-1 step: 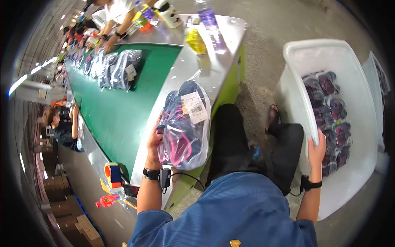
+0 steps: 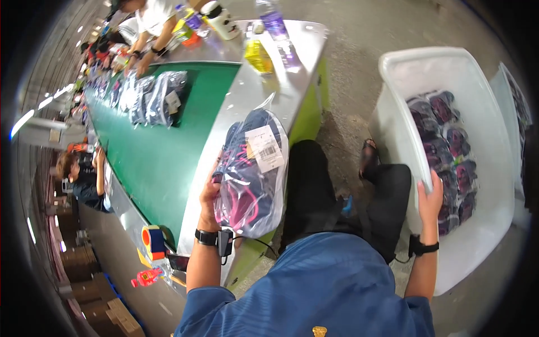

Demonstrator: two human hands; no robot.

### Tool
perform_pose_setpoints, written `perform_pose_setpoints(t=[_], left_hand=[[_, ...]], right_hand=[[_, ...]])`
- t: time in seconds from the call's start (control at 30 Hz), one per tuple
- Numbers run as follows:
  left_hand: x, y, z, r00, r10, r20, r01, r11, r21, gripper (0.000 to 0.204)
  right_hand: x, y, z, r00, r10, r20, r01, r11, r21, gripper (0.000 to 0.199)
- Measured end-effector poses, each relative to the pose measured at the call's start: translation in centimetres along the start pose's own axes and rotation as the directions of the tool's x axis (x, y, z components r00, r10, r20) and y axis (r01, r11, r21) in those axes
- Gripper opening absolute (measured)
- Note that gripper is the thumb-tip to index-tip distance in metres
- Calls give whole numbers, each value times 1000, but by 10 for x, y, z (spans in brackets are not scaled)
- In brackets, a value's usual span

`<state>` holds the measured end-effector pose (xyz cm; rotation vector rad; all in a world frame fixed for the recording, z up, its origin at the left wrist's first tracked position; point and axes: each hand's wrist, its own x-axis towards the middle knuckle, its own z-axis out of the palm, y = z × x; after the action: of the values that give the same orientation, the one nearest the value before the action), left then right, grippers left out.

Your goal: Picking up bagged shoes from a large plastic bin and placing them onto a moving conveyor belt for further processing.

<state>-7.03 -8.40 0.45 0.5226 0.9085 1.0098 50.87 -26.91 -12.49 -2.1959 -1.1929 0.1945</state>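
Observation:
In my left hand (image 2: 209,195) is a clear plastic bag of shoes (image 2: 250,174), dark blue with pink lacing and a white tag, gripped by its left side. The bag is above the metal edge of the green-topped table; my fingers behind it are hidden. My right hand (image 2: 430,196) is on the near side rim of a big white tub (image 2: 483,140), thumb on the outer side and fingers over the inner side. Inside the tub lie several bagged dark shoes (image 2: 457,143) with pinkish parts.
More bagged shoes (image 2: 160,98) lie on the green surface (image 2: 168,151), where another person's hands (image 2: 137,63) work. Bottles (image 2: 272,22) and a yellow box (image 2: 258,56) stand on the metal edge. Tape rolls (image 2: 151,241) sit at the near left corner. Another person (image 2: 84,180) is at the left.
The table and tub have shifted slightly left in view, while the bag of shoes stays nearly in place. My right thumb and fingers show farther apart at the tub's rim.

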Motion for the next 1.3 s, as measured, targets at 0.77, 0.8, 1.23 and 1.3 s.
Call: perform_pose_setpoints(t=[0.77,0.8,1.23,1.3], left_hand=[[55,-60,221,534,-421,733,-444,598,667,88],[55,-59,217,601,-373,707,-456,567,686,84],[83,-43,72,980,-71,184,-70,748,660,42],[88,-44,65,991,-38,127,-39,834,551,37]], right_hand=[[30,-121,-33,696,-304,650,-436,541,719,49],[27,-110,-35,723,-249,645,-462,520,719,46],[-1,24,-43,740,319,592,-529,-268,805,43],[-36,40,-50,769,396,502,-497,-123,859,43]])
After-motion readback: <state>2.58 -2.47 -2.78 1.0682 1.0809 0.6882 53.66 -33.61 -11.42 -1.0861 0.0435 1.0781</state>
